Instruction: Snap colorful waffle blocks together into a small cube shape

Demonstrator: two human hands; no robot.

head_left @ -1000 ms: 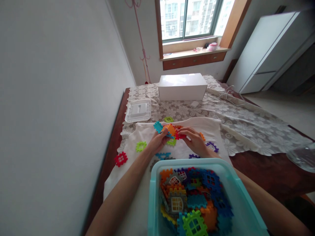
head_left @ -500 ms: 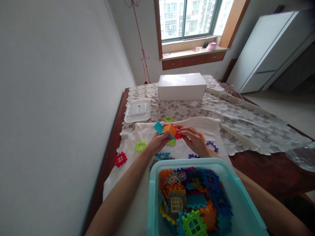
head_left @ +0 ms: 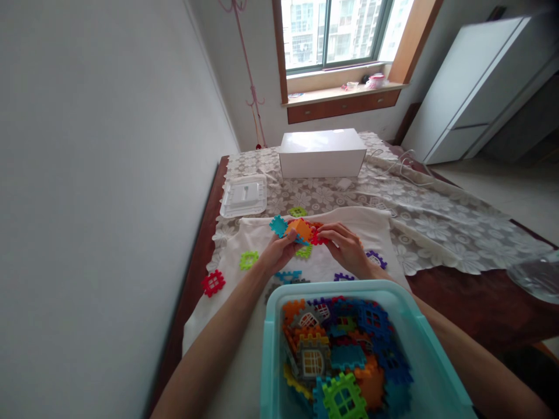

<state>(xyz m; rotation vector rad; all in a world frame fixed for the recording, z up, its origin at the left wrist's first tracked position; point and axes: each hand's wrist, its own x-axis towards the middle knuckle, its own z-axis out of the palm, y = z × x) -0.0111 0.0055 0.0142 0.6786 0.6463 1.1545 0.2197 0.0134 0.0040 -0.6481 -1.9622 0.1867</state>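
Observation:
Over the white cloth, my left hand (head_left: 282,251) is closed on a joined set of interlocking plastic building panels. An orange panel (head_left: 299,228) forms its middle, and a light-blue panel (head_left: 278,226) sticks out to the left. My right hand (head_left: 347,247) pinches a red panel (head_left: 317,235) at the right side of this set, touching the orange part. Whether the red panel is locked in, I cannot tell. Below the hands lie a lime-green panel (head_left: 304,251) and a blue panel (head_left: 289,276), with a purple panel (head_left: 375,259) to the right.
A turquoise bin (head_left: 273,349) full of mixed panels stands in front of me between my forearms. On the left lie a red window panel (head_left: 213,283) and a green panel (head_left: 249,260). Farther back are a white lid (head_left: 244,196) and a long white box (head_left: 323,163).
The joined panels have tilted slightly, and the light-blue one has shifted a little to the left and up. Both hands keep their grip.

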